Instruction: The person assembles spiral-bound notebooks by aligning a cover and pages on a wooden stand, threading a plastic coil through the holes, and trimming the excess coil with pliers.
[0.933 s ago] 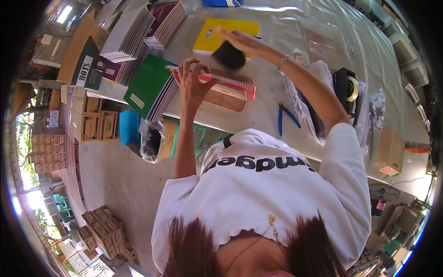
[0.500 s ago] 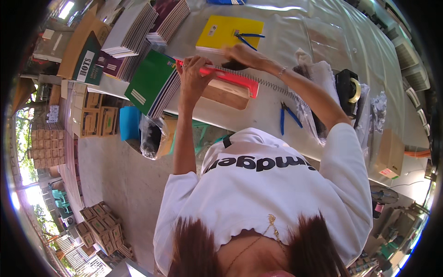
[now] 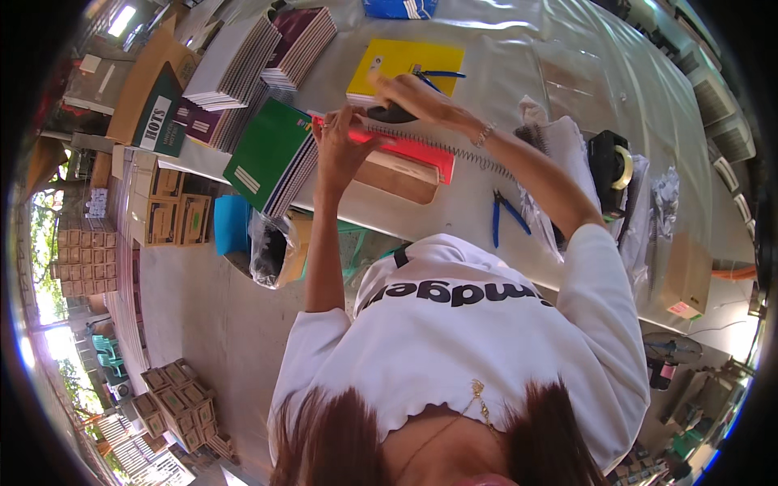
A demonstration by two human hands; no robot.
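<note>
A red-covered notebook (image 3: 444,164) rests on a brown wooden block (image 3: 397,180) at the table's near edge. My left hand (image 3: 340,150) pinches its left end, thumb and fingers closed at the bound edge. From there a dark metal spiral coil (image 3: 474,159) runs right along the red edge and past it, under my right forearm. Just beyond the coil is my right hand (image 3: 413,99), over a dark rounded shape I cannot make out; its fingers are mostly hidden. Behind it lies a yellow notebook (image 3: 438,55) with blue-handled pliers (image 3: 438,74) on top.
Green notebooks (image 3: 267,154) are stacked beside my left hand, with white and maroon stacks (image 3: 231,61) farther back. More blue-handled pliers (image 3: 508,215) lie to the right. Beyond stand a plastic-wrapped bundle (image 3: 563,142) and a black tape dispenser (image 3: 604,166).
My right hand has shifted left along the coil. My left hand stays at the notebook's left end. The whole view has shifted slightly.
</note>
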